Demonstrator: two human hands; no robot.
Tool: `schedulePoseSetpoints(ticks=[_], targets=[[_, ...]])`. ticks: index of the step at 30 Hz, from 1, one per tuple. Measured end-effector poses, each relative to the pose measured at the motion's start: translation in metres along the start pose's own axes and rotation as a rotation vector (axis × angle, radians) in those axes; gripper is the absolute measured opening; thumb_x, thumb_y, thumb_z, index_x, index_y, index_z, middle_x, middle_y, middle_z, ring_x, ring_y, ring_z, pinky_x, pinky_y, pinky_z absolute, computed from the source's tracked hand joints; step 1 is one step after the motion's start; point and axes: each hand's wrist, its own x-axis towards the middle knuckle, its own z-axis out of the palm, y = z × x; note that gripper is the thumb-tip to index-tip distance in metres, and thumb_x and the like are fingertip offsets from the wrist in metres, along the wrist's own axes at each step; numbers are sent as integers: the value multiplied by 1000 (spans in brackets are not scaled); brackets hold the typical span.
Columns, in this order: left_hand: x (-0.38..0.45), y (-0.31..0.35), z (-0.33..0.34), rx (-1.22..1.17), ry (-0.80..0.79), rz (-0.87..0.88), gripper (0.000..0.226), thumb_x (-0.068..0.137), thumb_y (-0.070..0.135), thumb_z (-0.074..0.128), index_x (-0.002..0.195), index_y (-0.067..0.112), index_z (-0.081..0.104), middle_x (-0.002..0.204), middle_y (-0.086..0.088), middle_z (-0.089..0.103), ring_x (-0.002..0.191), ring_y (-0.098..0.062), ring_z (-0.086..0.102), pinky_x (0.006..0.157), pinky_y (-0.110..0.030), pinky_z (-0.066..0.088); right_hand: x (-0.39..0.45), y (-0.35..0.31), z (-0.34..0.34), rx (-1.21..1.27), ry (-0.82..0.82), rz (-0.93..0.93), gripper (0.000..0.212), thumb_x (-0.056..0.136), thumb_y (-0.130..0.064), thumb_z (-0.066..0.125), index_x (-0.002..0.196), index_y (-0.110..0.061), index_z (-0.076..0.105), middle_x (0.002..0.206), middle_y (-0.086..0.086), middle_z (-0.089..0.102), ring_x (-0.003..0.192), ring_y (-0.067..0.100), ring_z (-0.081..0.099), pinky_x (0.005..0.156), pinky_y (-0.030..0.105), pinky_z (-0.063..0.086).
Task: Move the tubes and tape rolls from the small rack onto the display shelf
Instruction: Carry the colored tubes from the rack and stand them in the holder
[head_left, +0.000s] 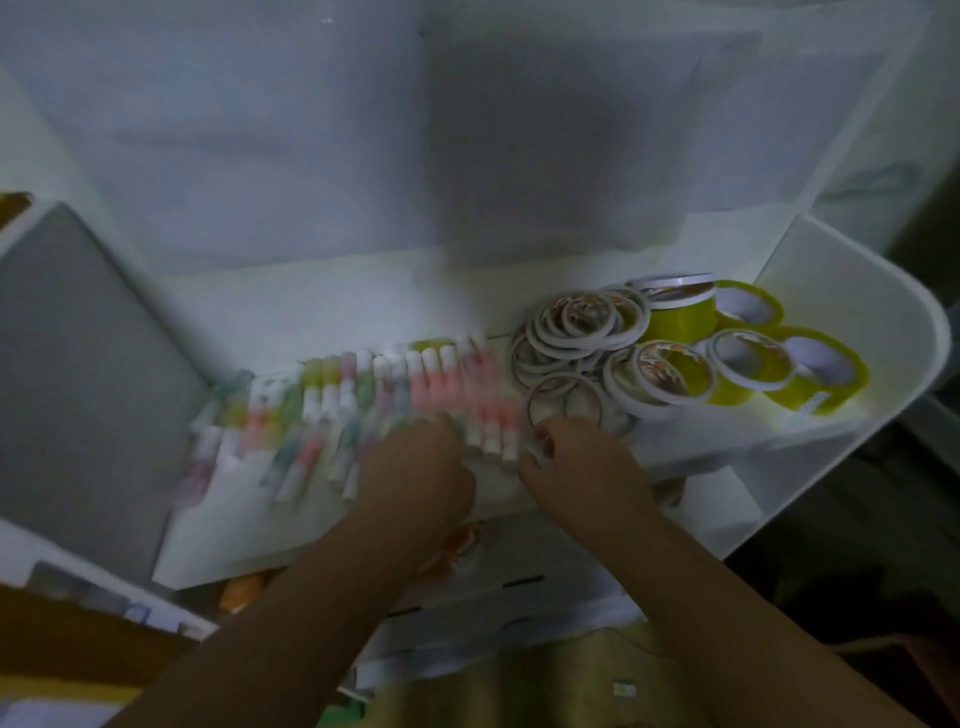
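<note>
While tubes (332, 410) lie blurred (rows), right hand (576, 467) fingering tape ring (563, 408)

Both hands (415, 462) (576, 467) rest on shelved tubes (441, 379) beside tape rolls (649, 353)

2 bare forearms, no sleeves
The left hand (415, 467) and right hand (576, 467) wear no gloves, rings or watch that can be made out; both forearms are uncovered up to the frame's lower edge, and blur and dim light hide finer detail such as the nails, while an olive-yellow garment shows between them at the bottom
</note>
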Motion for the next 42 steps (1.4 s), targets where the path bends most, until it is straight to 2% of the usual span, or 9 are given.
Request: schedulePoseSetpoints(ticks=[3, 8, 12, 16, 21, 29, 33, 38, 42], targets=[[-5, -1, -2, -45, 43, -60, 14, 85, 31, 57, 94, 23, 50, 77, 9, 47, 65, -9, 49, 48, -22, 30, 9, -5, -3, 23, -4, 0, 21, 92, -41, 54, 83, -22, 50, 75, -5, 50, 71, 16, 49, 61, 29, 36], [-12, 1, -8, -292, 81, -163, 42, 89, 39, 55, 127, 21, 54, 97, 5, 60, 81, -11, 56, 68, -27, 42, 27, -11, 3, 48, -34, -66, 28, 92, -48, 53, 80, -24, 54, 67, -10, 47, 60, 7, 47, 51, 23, 29], [-19, 4, -12, -555, 44, -273, 51, 91, 35, 56, 140, 24, 48, 103, 8, 55, 79, -1, 53, 66, -21, 40, 40, -11, 15, 33, -101, -52, 28, 91, -47, 51, 84, -24, 64, 73, -7, 58, 68, 13, 59, 56, 28, 41], [-21, 1, -14, -915, -51, -415, 38, 90, 29, 57, 126, 18, 61, 105, 1, 61, 92, -15, 56, 79, -31, 45, 51, -15, 16, -41, -134, -26, 23, 92, -39, 53, 86, -23, 68, 78, -5, 63, 67, 13, 57, 55, 26, 37], [-23, -1, -22, -1224, -92, -487, 15, 91, 19, 56, 84, 10, 66, 69, -2, 54, 59, -13, 44, 54, -28, 36, 56, -23, 0, -120, -213, -53, 24, 95, -31, 53, 75, -20, 58, 72, -3, 58, 61, 10, 48, 60, 26, 38], [-25, 5, -23, -1320, -122, -475, 14, 90, 17, 53, 82, 9, 62, 71, -4, 55, 63, -16, 45, 57, -30, 40, 44, -13, -39, 86, -242, 43, 31, 83, -27, 62, 57, -17, 47, 55, 1, 48, 52, 16, 50, 47, 25, 31], [-29, 8, -25, -1266, -98, -474, 17, 92, 17, 52, 87, 8, 65, 74, -3, 61, 66, -15, 51, 61, -30, 44, 34, -9, -48, 296, -202, 82, 13, 78, -29, 66, 76, -17, 62, 73, 3, 71, 63, 18, 69, 68, 36, 59], [-44, 4, -29, -1167, -84, -504, 13, 89, 21, 56, 92, 13, 66, 81, 0, 66, 72, -14, 58, 67, -33, 46, 12, -18, -42, 614, -192, 114, 23, 82, -25, 67, 102, -16, 70, 72, -2, 69, 58, 11, 65, 60, 33, 59], [-68, -7, -42, -1121, -74, -470, 14, 89, 24, 59, 85, 20, 71, 77, 3, 69, 75, -14, 62, 68, -31, 48, -12, -41, -29, 782, -233, 97, 10, 86, -22, 67, 92, -20, 74, 78, 3, 73, 68, 16, 70, 71, 41, 62]])
